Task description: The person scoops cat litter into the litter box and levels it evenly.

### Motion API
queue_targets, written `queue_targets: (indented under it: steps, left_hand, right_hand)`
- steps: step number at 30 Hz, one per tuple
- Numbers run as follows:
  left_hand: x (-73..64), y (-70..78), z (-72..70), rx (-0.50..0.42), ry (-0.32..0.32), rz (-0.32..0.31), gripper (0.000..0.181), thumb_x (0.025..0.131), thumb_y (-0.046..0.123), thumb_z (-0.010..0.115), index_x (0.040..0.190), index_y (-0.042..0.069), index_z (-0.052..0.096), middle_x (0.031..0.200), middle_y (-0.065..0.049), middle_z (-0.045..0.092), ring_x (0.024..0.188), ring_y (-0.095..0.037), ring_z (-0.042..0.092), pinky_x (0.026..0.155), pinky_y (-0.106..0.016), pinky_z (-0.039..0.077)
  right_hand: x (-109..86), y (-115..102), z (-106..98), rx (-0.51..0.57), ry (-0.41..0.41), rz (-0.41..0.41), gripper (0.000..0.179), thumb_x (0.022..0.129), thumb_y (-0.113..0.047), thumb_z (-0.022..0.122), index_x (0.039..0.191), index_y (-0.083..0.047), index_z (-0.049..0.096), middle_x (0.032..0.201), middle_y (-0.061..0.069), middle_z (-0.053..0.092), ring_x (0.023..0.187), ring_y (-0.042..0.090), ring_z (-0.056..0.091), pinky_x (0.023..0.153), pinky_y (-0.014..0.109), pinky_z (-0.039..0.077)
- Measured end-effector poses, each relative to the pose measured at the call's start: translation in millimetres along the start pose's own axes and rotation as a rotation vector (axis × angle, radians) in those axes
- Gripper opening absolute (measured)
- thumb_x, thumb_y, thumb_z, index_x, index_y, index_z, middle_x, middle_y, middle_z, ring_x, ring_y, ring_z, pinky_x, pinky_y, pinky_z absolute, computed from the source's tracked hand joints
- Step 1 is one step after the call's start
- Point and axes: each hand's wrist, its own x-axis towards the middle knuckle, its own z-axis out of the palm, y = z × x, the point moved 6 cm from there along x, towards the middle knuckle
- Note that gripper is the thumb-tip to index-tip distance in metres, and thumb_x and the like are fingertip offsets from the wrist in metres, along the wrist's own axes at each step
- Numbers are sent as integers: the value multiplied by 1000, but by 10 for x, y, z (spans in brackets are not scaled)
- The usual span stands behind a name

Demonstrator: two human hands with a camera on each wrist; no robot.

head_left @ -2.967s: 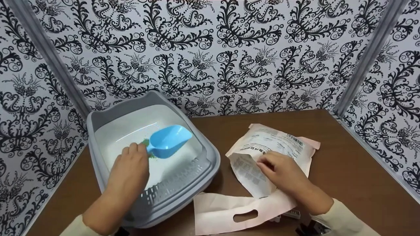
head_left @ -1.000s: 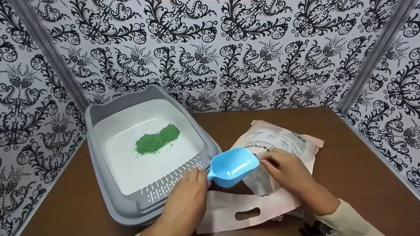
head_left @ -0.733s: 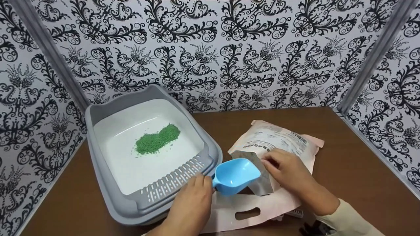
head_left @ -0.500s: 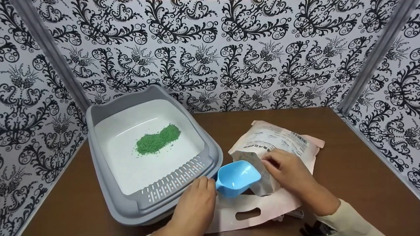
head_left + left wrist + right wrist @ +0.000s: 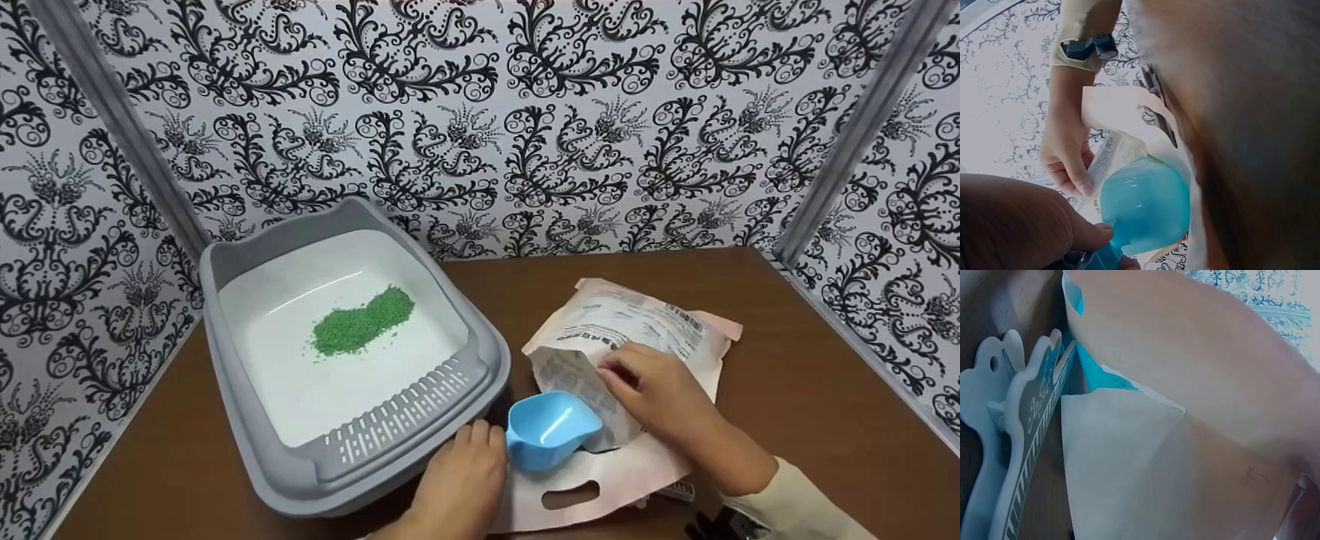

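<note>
In the head view my left hand (image 5: 465, 469) grips the handle of a light blue scoop (image 5: 551, 431), its bowl right at the mouth of a pale pink bag (image 5: 622, 322). The left wrist view shows my thumb (image 5: 1092, 233) on the handle and the scoop's bowl (image 5: 1145, 202) facing the camera; no litter shows in it. My right hand (image 5: 660, 386) pinches the upper rim of the bag's mouth, which gapes toward the left. Green pellet litter (image 5: 364, 319) lies in a small heap inside the grey and white litter box (image 5: 232, 420).
A pale pink flap with an oval handle hole (image 5: 630, 476) lies in front of the bag's mouth. Partly under it is a white plastic clip (image 5: 1027, 410) with a scalloped edge. Patterned walls (image 5: 480, 112) enclose the brown table (image 5: 817, 420) at the back and sides.
My left hand has brought the scoop from over the litter box right and down to the bag's mouth, leaving the green heap in view. My right hand has stayed on the bag's rim.
</note>
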Motion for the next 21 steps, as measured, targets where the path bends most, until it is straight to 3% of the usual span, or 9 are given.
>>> queue_targets:
  steps: [5,13,16,21]
  left_hand:
    - [8,12,24,12,0,-1,11,88,6,66,97,6,60,83,-4,51,76,-18,55,64,-27,52]
    - [19,45,9,44,65,6,12,86,7,68,96,7,61,81,-3,52,75,-17,55,64,-26,52]
    - [28,62,8,43,68,8,13,85,7,68,97,7,62,82,-3,52,75,-17,55,65,-26,52]
    - [48,80,15,50,49,1,13,87,8,67,99,6,62,82,-3,53,76,-16,54,67,-26,53]
  right_hand:
    - [0,3,9,-6,-9,4,16,82,1,83,88,-12,75,84,-10,68,77,-2,57,67,23,52]
    - [10,20,-13,-16,-59,52,12,85,-3,82,90,-12,76,85,-10,68,77,0,57,69,25,53]
    - [18,29,-30,-29,-122,88,9,88,-7,80,90,-15,75,85,-11,67,78,1,57,70,27,53]
    - [19,9,-51,-78,-292,118,12,91,-11,75,87,-21,72,80,-14,63,74,2,52,69,28,49]
